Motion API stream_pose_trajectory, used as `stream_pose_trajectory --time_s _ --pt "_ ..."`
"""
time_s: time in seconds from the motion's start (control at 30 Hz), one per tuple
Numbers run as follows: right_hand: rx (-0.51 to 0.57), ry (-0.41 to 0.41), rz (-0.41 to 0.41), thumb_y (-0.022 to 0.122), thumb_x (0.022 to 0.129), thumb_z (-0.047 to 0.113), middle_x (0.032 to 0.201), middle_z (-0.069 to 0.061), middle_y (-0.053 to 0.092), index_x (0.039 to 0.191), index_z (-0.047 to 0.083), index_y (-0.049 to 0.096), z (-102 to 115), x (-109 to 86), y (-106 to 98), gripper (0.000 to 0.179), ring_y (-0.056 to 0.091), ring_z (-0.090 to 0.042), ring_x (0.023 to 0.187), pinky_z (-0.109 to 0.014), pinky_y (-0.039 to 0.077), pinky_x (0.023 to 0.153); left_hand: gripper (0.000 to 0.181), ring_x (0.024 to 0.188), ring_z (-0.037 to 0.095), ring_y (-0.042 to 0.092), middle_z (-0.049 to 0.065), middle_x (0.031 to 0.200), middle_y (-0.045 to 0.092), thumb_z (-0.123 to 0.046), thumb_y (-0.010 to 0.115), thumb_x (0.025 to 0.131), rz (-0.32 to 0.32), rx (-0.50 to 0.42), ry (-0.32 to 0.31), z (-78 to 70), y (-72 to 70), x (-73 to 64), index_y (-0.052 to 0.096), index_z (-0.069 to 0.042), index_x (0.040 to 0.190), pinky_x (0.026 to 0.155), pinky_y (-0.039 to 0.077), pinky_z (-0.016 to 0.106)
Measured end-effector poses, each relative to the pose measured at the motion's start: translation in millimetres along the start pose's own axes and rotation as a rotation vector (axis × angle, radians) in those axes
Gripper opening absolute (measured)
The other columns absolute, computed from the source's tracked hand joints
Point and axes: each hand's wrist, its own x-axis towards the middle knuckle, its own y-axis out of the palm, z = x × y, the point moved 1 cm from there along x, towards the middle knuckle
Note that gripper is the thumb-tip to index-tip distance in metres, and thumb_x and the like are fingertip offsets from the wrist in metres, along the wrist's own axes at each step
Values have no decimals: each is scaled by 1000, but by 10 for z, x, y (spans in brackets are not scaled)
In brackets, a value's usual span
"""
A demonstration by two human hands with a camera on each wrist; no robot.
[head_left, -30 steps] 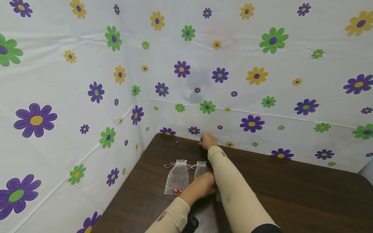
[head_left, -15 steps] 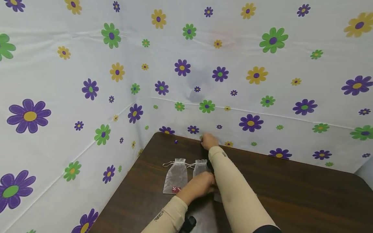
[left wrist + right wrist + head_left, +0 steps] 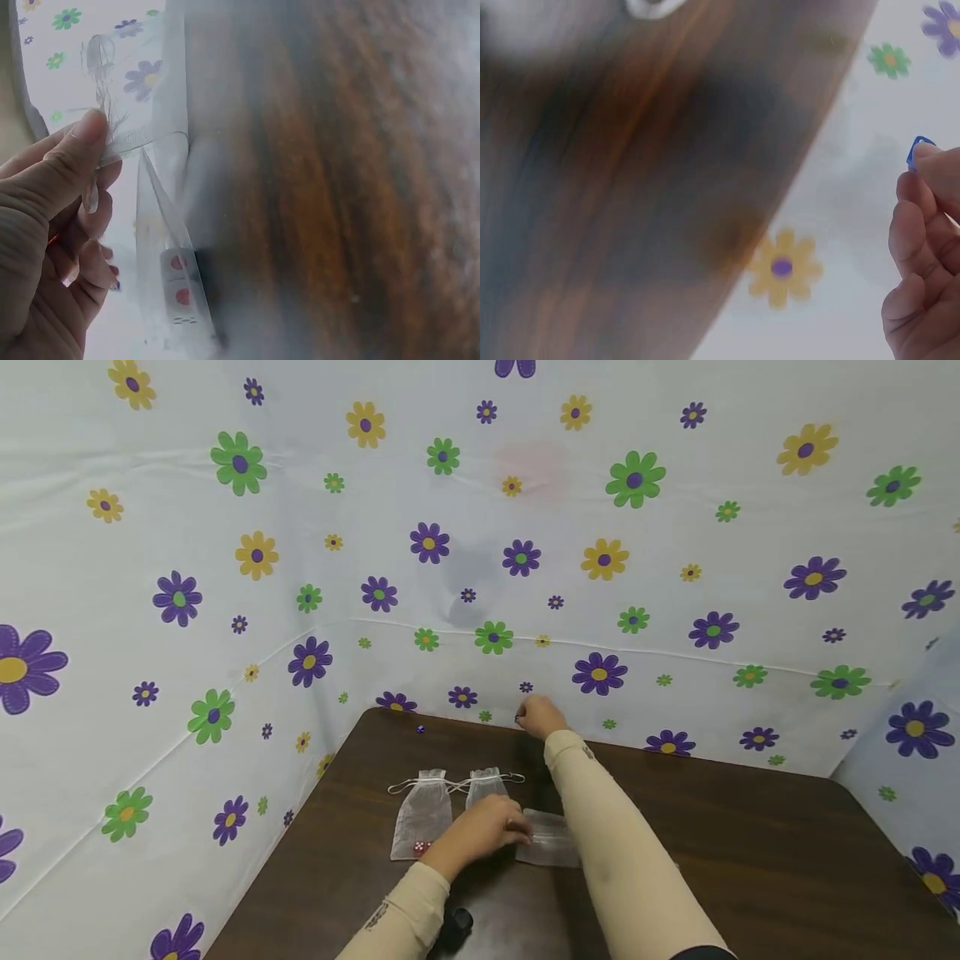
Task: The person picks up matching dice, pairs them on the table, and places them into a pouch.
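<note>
At the far edge of the table, my right hand [image 3: 543, 718] pinches a small blue die [image 3: 920, 152] between thumb and finger. My left hand [image 3: 483, 828] pinches the mouth of a sheer drawstring bag [image 3: 551, 841], its cord loop [image 3: 97, 56] standing above the thumb. A pale die with red pips [image 3: 180, 285] shows in or through the sheer fabric in the left wrist view. Left of that hand lies another sheer bag [image 3: 427, 810] with red dice [image 3: 422, 848] in it. A middle sheer bag [image 3: 483, 785] is partly covered by the left hand.
A second blue die [image 3: 420, 728] sits near the far left corner of the dark wooden table [image 3: 337, 827]. Flowered white cloth [image 3: 480, 668] rises behind and to the left of the table. A black object [image 3: 456, 929] is below the left forearm.
The head view has turned to the right. My right hand has risen slightly with the blue die. More of the right sheer bag now shows between my arms.
</note>
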Motion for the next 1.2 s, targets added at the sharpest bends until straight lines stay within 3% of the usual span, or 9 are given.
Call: stream_pose_trajectory --time_s 0.3,0.53,0.83,0.97,1.07,1.2 --pt "51 55 -15 69 92 6 95 -13 73 98 -3 76 -334 -383 -293 13 65 -25 83 -42 55 82 8 80 4 65 -7 84 72 -22 80 87 -4 -76 -13 -63 -57 21 80 -14 88 75 49 16" --pt "81 78 -2 68 93 4 94 -13 72 98 -3 75 -621 -824 -386 11 65 -25 85 -42 55 82 7 78 5 62 -8 83 72 -21 79 88 -24 -117 5 -69 -36 -27 80 -14 85 73 49 17" --pt "118 80 105 69 94 4 90 -6 71 96 1 75 -996 -1385 -330 7 62 -18 81 -37 55 76 5 73 4 60 -7 79 71 -15 81 86 -80 -133 21 -109 -78 -120 79 -13 82 69 48 18" --pt "153 130 126 72 92 4 86 -2 70 94 4 76 -1163 -1664 -256 4 59 -16 77 -34 53 71 5 73 5 60 -7 79 71 -15 81 86 -75 -164 27 -133 -101 -129 80 -11 83 68 48 18" --pt "198 156 134 72 91 2 84 0 68 93 5 75 -1238 -1851 -206 5 55 -15 73 -31 48 67 4 72 3 59 -7 78 70 -14 82 85 -61 -178 -5 -142 -118 -133 80 -12 82 67 48 19" --pt "226 136 124 71 91 1 83 1 65 93 5 74 -1291 -2027 -179 6 52 -14 70 -29 44 63 3 72 2 58 -8 77 69 -13 82 84 -51 -180 -15 -141 -118 -121 80 -13 81 66 48 19"
